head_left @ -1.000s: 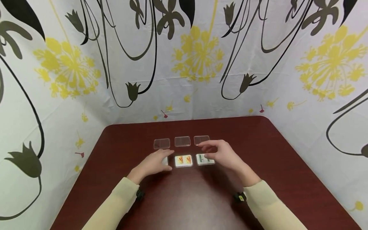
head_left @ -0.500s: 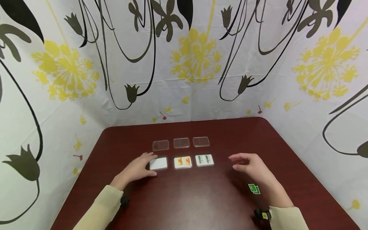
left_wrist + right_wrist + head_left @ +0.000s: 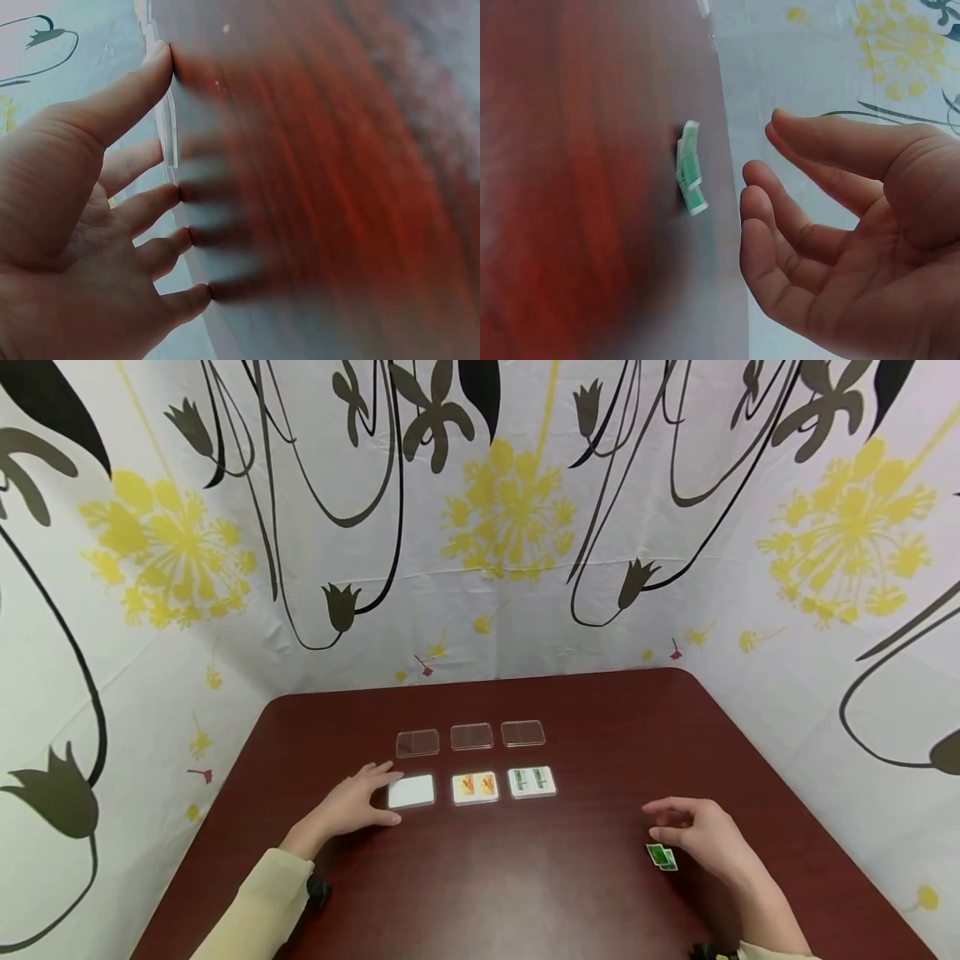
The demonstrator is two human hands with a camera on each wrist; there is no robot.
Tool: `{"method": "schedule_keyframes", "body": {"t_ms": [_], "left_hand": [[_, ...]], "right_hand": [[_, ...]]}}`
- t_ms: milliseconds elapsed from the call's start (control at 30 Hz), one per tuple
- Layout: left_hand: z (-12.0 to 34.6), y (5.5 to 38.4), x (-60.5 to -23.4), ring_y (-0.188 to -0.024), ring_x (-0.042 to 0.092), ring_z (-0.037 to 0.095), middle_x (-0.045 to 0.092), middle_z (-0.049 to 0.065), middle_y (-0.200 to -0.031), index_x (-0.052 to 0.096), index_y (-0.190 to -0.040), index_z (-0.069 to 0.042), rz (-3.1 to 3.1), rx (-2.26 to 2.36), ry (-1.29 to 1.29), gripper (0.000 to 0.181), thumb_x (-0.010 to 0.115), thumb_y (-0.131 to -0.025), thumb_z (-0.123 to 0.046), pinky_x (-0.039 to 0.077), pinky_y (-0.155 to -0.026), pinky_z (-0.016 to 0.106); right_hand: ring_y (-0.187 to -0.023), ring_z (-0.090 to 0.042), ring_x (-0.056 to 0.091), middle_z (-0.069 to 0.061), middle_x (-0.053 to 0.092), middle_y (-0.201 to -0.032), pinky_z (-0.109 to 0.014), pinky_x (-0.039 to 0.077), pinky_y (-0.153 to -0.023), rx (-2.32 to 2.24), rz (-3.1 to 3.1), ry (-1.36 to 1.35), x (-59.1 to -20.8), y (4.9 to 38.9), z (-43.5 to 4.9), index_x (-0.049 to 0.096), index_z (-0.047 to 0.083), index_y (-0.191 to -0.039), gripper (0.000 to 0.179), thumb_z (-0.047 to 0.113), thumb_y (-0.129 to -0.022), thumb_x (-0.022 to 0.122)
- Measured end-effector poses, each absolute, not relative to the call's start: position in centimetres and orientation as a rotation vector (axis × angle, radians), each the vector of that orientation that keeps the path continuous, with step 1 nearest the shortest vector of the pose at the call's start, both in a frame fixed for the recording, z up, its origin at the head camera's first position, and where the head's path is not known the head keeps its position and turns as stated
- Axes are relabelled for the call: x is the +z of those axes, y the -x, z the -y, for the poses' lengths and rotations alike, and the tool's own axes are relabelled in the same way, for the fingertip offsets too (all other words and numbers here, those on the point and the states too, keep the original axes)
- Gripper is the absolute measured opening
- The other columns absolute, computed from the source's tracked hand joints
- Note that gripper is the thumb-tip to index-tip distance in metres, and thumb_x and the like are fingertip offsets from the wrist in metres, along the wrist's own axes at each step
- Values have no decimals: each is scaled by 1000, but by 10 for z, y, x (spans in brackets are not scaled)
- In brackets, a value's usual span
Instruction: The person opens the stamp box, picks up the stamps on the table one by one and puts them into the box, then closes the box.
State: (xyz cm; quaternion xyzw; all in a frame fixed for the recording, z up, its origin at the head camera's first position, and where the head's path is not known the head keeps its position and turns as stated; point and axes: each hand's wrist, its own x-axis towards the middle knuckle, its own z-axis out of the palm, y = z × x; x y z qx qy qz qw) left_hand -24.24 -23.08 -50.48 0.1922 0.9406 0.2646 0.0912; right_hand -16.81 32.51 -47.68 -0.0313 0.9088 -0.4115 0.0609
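My left hand point(image 3: 345, 806) rests spread on the table beside a clear plastic case with a plain white face point(image 3: 411, 792), thumb and forefinger at its left edge. In the left wrist view the fingertips of the left hand point(image 3: 97, 195) touch the tabletop, and a thin clear edge point(image 3: 171, 131) shows by the thumb. On the right, my right hand point(image 3: 708, 835) hovers close to two overlapping small green cards point(image 3: 662, 857). The right wrist view has these green cards point(image 3: 691, 169) lying apart from the loosely bent fingers of the right hand point(image 3: 840, 240), which hold nothing.
A case with two orange pictures point(image 3: 475, 787) and one with two green pictures point(image 3: 532, 782) continue the row. Behind them lie three clear cases point(image 3: 417, 743) on the dark red table point(image 3: 480, 868). A patterned white curtain point(image 3: 420, 527) surrounds the table's back and sides.
My right hand has left the green-picture case and moved right and nearer, to the green cards. The left hand has drawn back leftward, uncovering the white-faced case.
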Motion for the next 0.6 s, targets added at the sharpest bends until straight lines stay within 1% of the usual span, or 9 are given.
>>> {"method": "schedule_keyframes", "body": {"t_ms": [100, 233, 467, 600], "left_hand": [[232, 243, -506, -150, 17, 43, 30, 13, -162, 48, -152, -15, -2799, 782, -575, 78, 80, -86, -42, 18, -111, 69], [233, 244, -508, -150, 17, 42, 31, 12, -162, 48, -152, -16, -2805, 773, -578, 77, 79, -87, -43, 19, -111, 70], [233, 244, -507, -150, 16, 42, 30, 12, -162, 47, -153, -15, -2792, 776, -595, 78, 78, -87, -44, 17, -112, 69], [233, 243, -506, -150, 16, 42, 30, 12, -162, 47, -153, -15, -2789, 776, -591, 78, 79, -87, -43, 18, -112, 69]], "right_hand": [[-88, -19, 62, -3, 68, -98, -35, 49, -68, -1143, -2782, 29, -479, 163, -325, 74, 16, -116, 34, 26, -84, 82], [-88, -18, 61, 0, 68, -95, -36, 48, -69, -1032, -2815, -35, -480, 159, -320, 75, 19, -114, 36, 31, -82, 85], [-86, -20, 63, -2, 68, -94, -38, 49, -67, -907, -2870, -38, -481, 160, -312, 72, 16, -113, 44, 33, -76, 88], [-84, -20, 61, -3, 65, -94, -39, 48, -65, -881, -2867, -24, -483, 162, -310, 70, 13, -112, 46, 30, -74, 89]]}}
